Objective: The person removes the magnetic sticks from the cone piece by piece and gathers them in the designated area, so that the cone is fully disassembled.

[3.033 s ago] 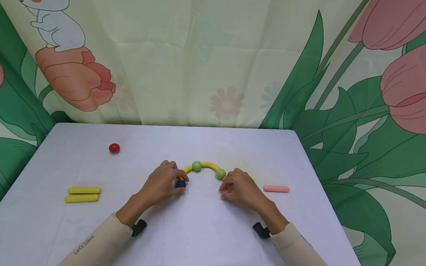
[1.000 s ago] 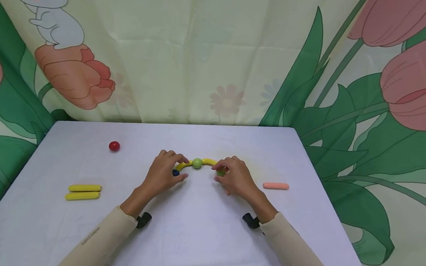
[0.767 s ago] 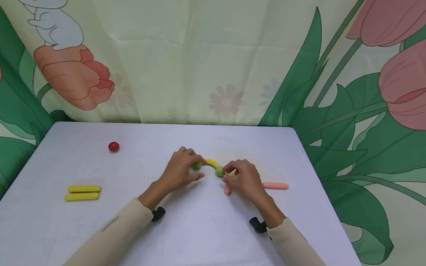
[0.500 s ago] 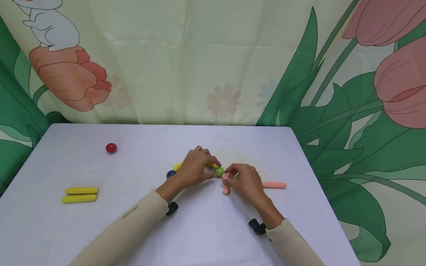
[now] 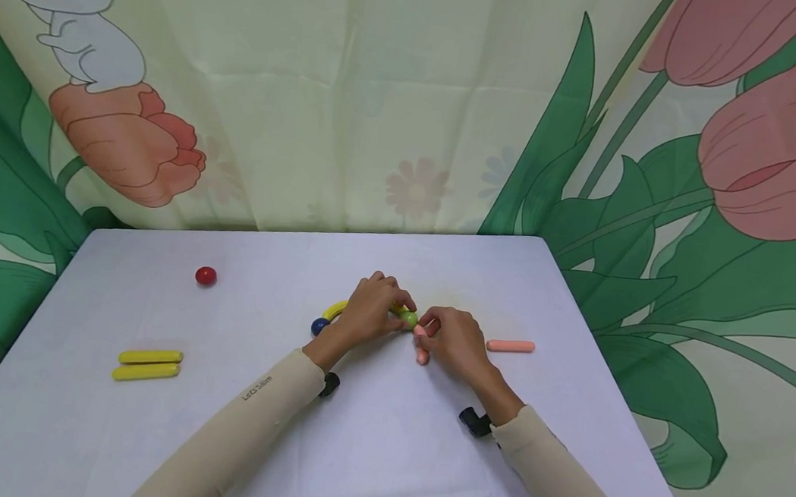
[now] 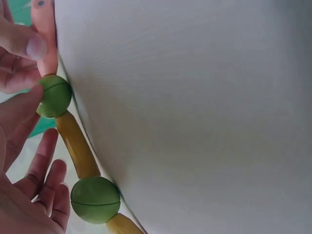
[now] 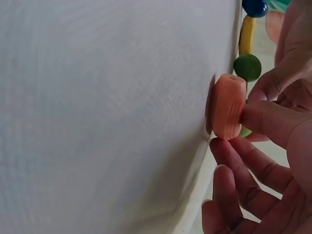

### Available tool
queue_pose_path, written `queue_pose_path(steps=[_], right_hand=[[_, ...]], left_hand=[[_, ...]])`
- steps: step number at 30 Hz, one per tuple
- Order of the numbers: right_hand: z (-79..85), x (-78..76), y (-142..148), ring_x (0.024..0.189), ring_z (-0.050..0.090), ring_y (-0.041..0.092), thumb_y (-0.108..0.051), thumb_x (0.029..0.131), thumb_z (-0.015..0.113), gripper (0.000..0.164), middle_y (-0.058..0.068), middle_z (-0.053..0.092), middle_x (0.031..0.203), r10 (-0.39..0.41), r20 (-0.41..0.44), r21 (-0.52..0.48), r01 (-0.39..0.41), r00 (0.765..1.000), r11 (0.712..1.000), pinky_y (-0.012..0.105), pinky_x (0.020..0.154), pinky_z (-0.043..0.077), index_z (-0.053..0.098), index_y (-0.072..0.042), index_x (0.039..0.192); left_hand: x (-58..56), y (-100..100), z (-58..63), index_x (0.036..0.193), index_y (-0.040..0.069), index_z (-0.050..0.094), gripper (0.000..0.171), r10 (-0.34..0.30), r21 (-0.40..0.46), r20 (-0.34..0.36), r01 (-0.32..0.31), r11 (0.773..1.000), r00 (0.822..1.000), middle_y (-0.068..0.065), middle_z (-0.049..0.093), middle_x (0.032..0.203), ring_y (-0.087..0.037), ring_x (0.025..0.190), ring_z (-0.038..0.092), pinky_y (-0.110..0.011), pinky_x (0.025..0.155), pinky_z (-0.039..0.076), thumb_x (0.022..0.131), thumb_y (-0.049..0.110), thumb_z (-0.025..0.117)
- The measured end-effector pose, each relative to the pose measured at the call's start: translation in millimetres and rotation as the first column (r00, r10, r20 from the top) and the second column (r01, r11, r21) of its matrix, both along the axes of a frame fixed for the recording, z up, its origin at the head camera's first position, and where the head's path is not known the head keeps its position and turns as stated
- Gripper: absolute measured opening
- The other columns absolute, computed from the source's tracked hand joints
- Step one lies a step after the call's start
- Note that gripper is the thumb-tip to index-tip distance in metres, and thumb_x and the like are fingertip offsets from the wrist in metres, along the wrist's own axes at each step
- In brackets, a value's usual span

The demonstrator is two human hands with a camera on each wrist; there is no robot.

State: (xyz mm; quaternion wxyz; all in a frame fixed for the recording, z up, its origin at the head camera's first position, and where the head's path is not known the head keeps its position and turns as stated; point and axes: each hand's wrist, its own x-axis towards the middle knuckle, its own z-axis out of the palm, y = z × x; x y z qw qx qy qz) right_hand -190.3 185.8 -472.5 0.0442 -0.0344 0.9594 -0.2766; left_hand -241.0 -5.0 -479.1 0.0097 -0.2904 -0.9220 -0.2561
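Near the table's middle lies an arched chain of balls joined by curved sticks. At its left end is a blue ball (image 5: 319,326), joined to a yellow curved stick (image 5: 335,309). My left hand (image 5: 371,310) covers the chain's middle and pinches the right-hand green ball (image 6: 54,96). In the left wrist view, another yellow curved stick (image 6: 78,146) links this ball to a second green ball (image 6: 95,200). My right hand (image 5: 457,343) pinches a pink curved stick (image 7: 228,107) between thumb and fingers, its far end right at the green ball.
A loose pink stick (image 5: 510,347) lies right of my right hand. Two yellow sticks (image 5: 147,365) lie side by side on the left of the white-covered table (image 5: 372,444). A red ball (image 5: 206,275) sits at the back left. A printed cloth (image 5: 324,107) hangs behind.
My left hand has moved right along the chain, from the blue ball to the right-hand green ball. The pink stick in my right hand has come into view against that ball.
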Motion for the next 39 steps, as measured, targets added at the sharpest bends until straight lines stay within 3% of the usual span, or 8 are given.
queue_pose_path(steps=[7,16,23,33,39], right_hand=[[8.9,7.8,6,0.081,0.062,0.014,-0.024,0.089,0.087,0.014,-0.007,0.071,0.078,0.004,0.031,0.039,-0.005,1.000,0.999,0.033,0.072,0.045,0.077,-0.021,0.098],[11.4,35.2,30,0.081,0.061,0.017,-0.025,0.087,0.087,0.012,-0.006,0.071,0.079,-0.067,0.033,0.058,0.065,0.997,0.996,0.032,0.065,0.044,0.077,-0.023,0.093],[8.2,50.8,46,0.081,0.060,0.017,-0.023,0.089,0.086,0.012,-0.006,0.069,0.071,-0.095,0.041,0.039,0.093,0.995,0.995,0.032,0.059,0.044,0.078,-0.019,0.097],[5.8,60.8,59,0.072,0.060,0.014,-0.023,0.092,0.084,0.014,-0.006,0.066,0.060,-0.114,0.067,0.047,0.111,0.991,0.993,0.033,0.061,0.043,0.077,-0.016,0.102],[6.5,61.8,57,0.082,0.058,0.016,-0.022,0.089,0.085,0.019,-0.006,0.070,0.074,-0.120,0.022,0.075,0.118,0.993,0.990,0.031,0.059,0.043,0.077,-0.016,0.106]], left_hand=[[0.2,2,0.7,0.110,0.024,0.084,0.025,0.009,-0.012,0.024,-0.009,1.000,1.000,0.002,0.071,0.099,-0.020,0.099,0.052,-0.037,0.083,0.041,0.087,0.029,0.090],[0.5,1,0.1,0.111,0.024,0.084,0.025,0.020,-0.013,0.029,-0.020,1.000,0.999,0.001,0.072,0.102,-0.021,0.100,0.053,-0.037,0.084,0.041,0.088,0.030,0.089],[1.4,-1,0.3,0.111,0.024,0.083,0.024,0.015,-0.008,0.016,-0.015,1.000,1.000,0.001,0.071,0.102,-0.021,0.100,0.054,-0.037,0.083,0.041,0.088,0.028,0.089],[2.3,0,1.5,0.110,0.024,0.083,0.022,0.009,-0.020,0.015,-0.009,1.000,1.000,0.001,0.070,0.101,-0.020,0.096,0.053,-0.037,0.083,0.041,0.089,0.029,0.088],[4.5,-1,-0.4,0.113,0.023,0.083,0.025,0.001,-0.018,-0.003,-0.001,1.000,1.000,-0.001,0.072,0.105,-0.021,0.098,0.055,-0.037,0.082,0.042,0.090,0.030,0.087]])
